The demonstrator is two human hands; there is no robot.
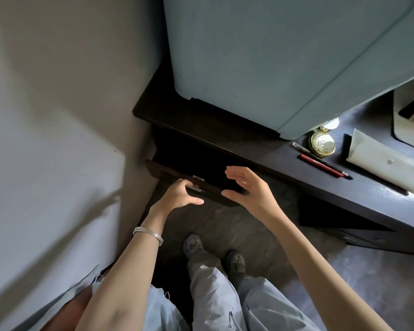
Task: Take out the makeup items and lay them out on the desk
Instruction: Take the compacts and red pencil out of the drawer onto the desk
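Note:
A dark drawer (215, 191) stands pulled out from under the dark wooden desk (344, 194); its inside is too dark to see. My left hand (179, 194) has its fingers on the drawer's metal handle (197, 183). My right hand (247, 187) hovers spread over the drawer's right front corner, holding nothing. On the desk lie a round gold compact (322, 143), a red pencil (320, 165), a thin dark brush (304, 149) and a pale snap pouch (385, 169).
A large light-blue panel (261, 56) rises over the desk's back. A grey wall (58, 115) closes the left side. A white object (409, 120) sits at far right. My feet in clogs (213, 252) stand on the dark floor below the drawer.

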